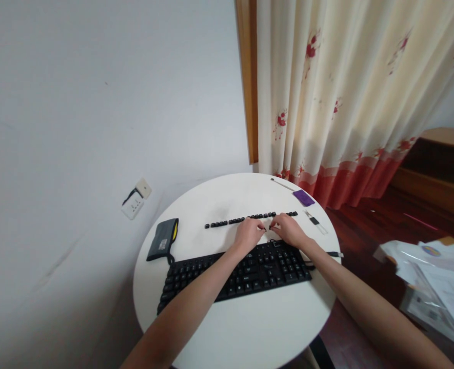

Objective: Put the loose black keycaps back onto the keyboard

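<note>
A black keyboard (265, 269) lies across the round white table, partly covered by my forearms. Beyond it runs a line of loose black keycaps (219, 223), with a gap toward its right end. My left hand (249, 233) is above the keyboard's back edge, thumb and fingers pinched on a small black keycap. Close beside it, my right hand (288, 229) pinches another small dark piece that looks like a keycap. The two sets of fingertips are a short way apart, just in front of the line. Part of the keyboard's top right is hidden under my right hand.
A dark grey pouch (162, 239) with a yellow lining lies at the left. On the right are a purple cloth (303, 198), a thin brush (282, 184), a wire keycap puller (314, 221) and a USB plug (335, 254). The wall and curtain (315, 102) stand behind.
</note>
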Demonstrator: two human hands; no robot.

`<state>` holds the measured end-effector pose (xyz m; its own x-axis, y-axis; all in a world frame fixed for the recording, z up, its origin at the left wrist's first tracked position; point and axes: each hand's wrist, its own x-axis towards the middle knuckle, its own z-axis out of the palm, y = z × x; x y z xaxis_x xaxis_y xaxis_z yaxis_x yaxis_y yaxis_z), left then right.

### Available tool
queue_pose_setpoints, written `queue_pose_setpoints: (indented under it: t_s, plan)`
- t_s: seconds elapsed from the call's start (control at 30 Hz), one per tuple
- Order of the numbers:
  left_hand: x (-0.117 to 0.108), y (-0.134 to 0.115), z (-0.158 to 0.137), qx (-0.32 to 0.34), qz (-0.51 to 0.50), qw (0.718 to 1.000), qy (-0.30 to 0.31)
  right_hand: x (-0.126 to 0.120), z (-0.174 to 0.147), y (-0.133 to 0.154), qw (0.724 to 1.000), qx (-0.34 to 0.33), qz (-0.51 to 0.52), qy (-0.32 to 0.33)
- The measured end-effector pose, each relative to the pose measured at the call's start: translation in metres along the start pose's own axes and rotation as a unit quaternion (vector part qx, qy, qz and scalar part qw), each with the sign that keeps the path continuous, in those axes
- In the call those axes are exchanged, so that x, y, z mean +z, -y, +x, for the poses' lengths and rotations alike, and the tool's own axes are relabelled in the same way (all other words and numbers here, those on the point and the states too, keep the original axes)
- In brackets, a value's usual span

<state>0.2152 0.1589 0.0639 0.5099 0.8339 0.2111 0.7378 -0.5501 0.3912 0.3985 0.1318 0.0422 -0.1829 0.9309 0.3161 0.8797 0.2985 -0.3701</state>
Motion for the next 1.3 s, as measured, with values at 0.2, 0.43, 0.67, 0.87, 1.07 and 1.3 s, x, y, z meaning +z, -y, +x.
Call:
queue_pose_setpoints:
  t_s: [0.2,0.43,0.67,0.87,1.07,1.3]
  plan:
    - [-0.021,0.005,-0.045,0.012,-0.047,0.999,0.000,-0.002,-0.040,0.026,0.992,-0.015,0.119,-0.048]
    - [-0.013,0.008,-0.074,0.053,-0.088,0.994,0.025,0.000,-0.059,0.047,0.987,-0.045,0.152,-0.010]
    - [-0.008,0.008,-0.080,0.071,-0.117,0.991,-0.006,0.002,-0.059,0.048,0.987,-0.071,0.144,0.013]
    - [-0.005,0.008,-0.082,0.093,-0.102,0.990,-0.010,0.001,-0.058,0.050,0.988,-0.116,0.093,0.032]
    - [-0.009,-0.001,-0.090,0.105,-0.025,0.994,-0.009,0.002,-0.064,0.061,0.993,-0.110,0.048,0.007]
    - [-0.005,-0.009,-0.099,0.097,0.005,0.995,-0.024,0.017,-0.078,0.075,0.995,-0.059,0.047,-0.059]
